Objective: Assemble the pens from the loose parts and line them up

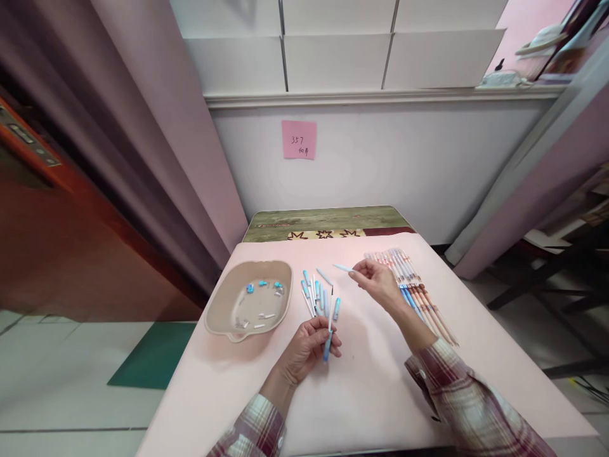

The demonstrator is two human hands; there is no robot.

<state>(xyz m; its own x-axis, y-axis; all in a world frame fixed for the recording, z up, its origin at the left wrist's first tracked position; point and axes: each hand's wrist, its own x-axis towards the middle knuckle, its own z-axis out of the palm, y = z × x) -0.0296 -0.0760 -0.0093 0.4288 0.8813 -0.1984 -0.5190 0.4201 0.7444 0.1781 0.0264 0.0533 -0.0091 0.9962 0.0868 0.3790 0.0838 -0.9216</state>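
Observation:
My left hand (308,346) is closed around a pen (327,350) with a blue lower part and a bare white refill (331,308) sticking up, dark at its tip. A slim light blue pen barrel (341,268) sits pinched in the fingertips of my right hand (378,282), pointing left, apart from the refill. Between the hands and the bin lies a loose pile of blue pen parts (318,291) and white refills (306,295). One blue pen part (337,308) lies just right of the pile, and a thin grey-blue barrel (325,277) lies behind it.
On the left stands a beige plastic bin (223,327) with small blue and white pieces inside. A row of several pens (419,295), blue and brown, lies beyond my right forearm. Pink cloth (380,393) covers the table, and a white wall (371,158) rises behind it.

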